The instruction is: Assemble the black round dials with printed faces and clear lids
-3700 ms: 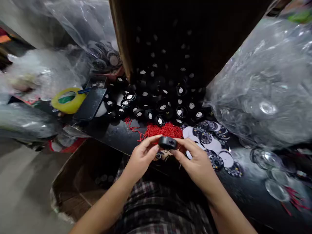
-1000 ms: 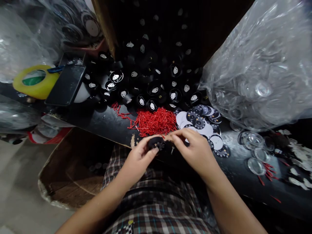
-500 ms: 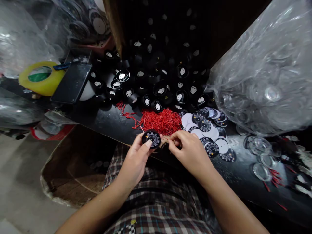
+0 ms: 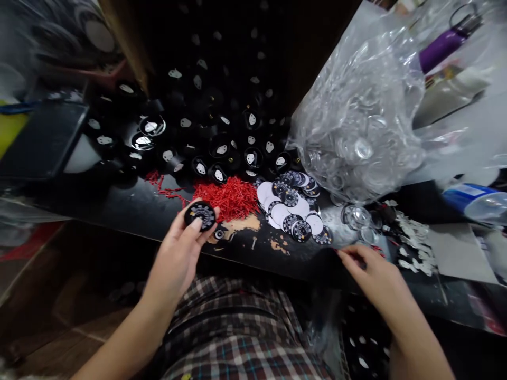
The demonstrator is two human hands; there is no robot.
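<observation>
My left hand [image 4: 178,250] grips a round black gauge [image 4: 206,212] with a printed dial, thumb on its face, above the table's front edge. To the right, my right hand [image 4: 370,266] is pinched at the fingertips over the dark table; a tiny red tip shows there, seemingly a small red pointer. Beyond the gauge lies a heap of red pointers [image 4: 233,196]. Beside that heap spread loose dial discs [image 4: 291,198], some black face up, others white side up. Black round cases [image 4: 219,150] with white plates inside fill the back.
A plastic bag of clear covers [image 4: 356,148] stands at the back right. Loose clear covers [image 4: 356,216] and white parts [image 4: 415,243] lie at right. A phone [image 4: 43,137] is at the left. Small metal pieces [image 4: 254,242] sit near the front edge.
My right hand has moved away from the gauge, out to the right. My left hand still holds the gauge. The view has turned to the right, bringing in a purple bottle.
</observation>
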